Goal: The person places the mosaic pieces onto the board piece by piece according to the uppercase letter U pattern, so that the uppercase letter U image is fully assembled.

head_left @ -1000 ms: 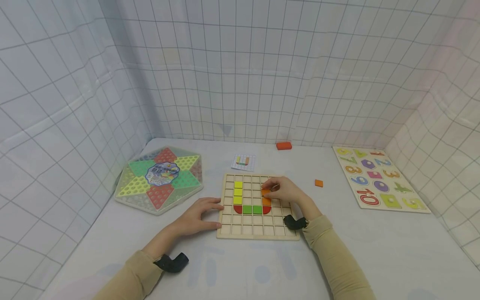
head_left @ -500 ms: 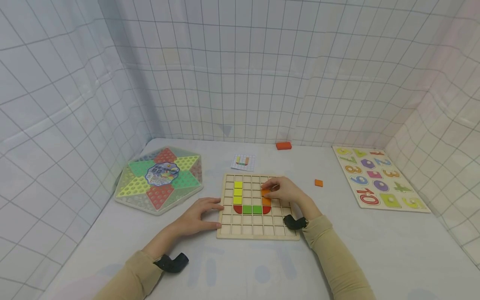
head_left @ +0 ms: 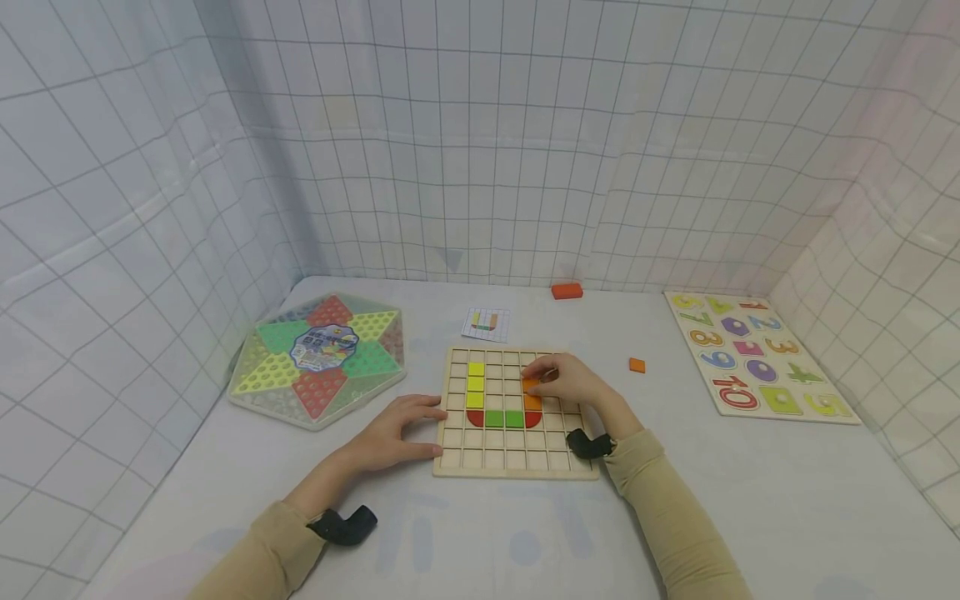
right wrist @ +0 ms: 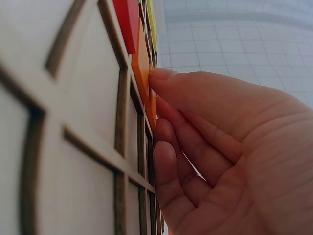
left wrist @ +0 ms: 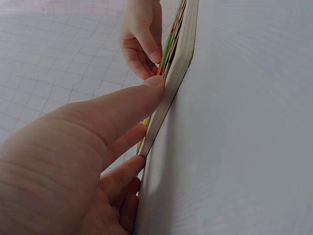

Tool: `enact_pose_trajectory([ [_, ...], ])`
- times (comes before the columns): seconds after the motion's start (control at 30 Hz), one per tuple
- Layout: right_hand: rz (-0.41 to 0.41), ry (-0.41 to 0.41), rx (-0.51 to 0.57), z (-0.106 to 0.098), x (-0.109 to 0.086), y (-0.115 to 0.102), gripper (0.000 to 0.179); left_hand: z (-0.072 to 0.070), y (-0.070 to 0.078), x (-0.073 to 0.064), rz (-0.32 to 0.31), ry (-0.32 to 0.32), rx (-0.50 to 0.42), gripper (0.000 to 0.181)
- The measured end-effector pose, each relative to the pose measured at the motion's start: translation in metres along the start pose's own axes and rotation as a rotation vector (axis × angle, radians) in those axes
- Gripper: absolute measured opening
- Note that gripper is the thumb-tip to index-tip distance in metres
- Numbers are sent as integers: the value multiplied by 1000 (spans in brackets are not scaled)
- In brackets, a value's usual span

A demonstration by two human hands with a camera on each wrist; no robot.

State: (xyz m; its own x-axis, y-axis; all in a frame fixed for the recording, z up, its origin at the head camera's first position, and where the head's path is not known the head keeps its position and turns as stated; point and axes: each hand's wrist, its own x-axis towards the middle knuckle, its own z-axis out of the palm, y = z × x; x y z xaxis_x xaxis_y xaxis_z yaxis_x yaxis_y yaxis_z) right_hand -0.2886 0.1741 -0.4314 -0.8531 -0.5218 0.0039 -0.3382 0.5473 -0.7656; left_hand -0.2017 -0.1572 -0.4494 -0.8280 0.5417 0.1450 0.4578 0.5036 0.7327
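Note:
A wooden grid board (head_left: 483,459) lies flat on the table, bearing a U of coloured tiles. Yellow tiles (head_left: 476,385) form its left side, green tiles (head_left: 504,419) and rounded red corner pieces (head_left: 533,418) its base. On the right side, an orange square tile (head_left: 532,401) sits above the red corner. My right hand (head_left: 576,385) pinches another orange tile (right wrist: 153,105) at the cell just beyond that one, its fingers partly covering it. My left hand (head_left: 386,435) rests at the board's left edge, thumb and fingertips touching the rim, fingers relaxed.
A pattern card (head_left: 486,324) lies behind the board. Further back is a red block (head_left: 567,292); a loose orange tile (head_left: 637,365) lies to the right. A hexagonal Chinese checkers set (head_left: 318,358) stands left, a number puzzle board (head_left: 761,358) right. Grid-patterned sheets (head_left: 487,167) enclose the table.

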Motion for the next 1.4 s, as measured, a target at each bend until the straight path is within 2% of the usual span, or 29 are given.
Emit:
enact_pose_trajectory([
  [0.43,44,-2,44,-4,0,-3,27,-1,2,0,2,-2,9,50],
  [0.57,26,8,23,-7,0,-4,25,-1,3,0,-6,-4,15,50],
  [0.7,-3,41,1,-12,-1,-5,27,-1,4,0,-13,-4,14,50],
  [0.83,-20,84,26,-20,-5,-6,32,-1,5,0,-14,-7,12,51],
  [1.13,-12,207,67,-43,-18,3,37,-1,4,1,-16,-7,26,50],
  [1.23,15,241,77,-51,-22,7,37,-1,3,1,-18,-8,26,51],
  [1.4,112,274,84,-64,-31,15,42,0,1,1,-6,-5,25,51],
])
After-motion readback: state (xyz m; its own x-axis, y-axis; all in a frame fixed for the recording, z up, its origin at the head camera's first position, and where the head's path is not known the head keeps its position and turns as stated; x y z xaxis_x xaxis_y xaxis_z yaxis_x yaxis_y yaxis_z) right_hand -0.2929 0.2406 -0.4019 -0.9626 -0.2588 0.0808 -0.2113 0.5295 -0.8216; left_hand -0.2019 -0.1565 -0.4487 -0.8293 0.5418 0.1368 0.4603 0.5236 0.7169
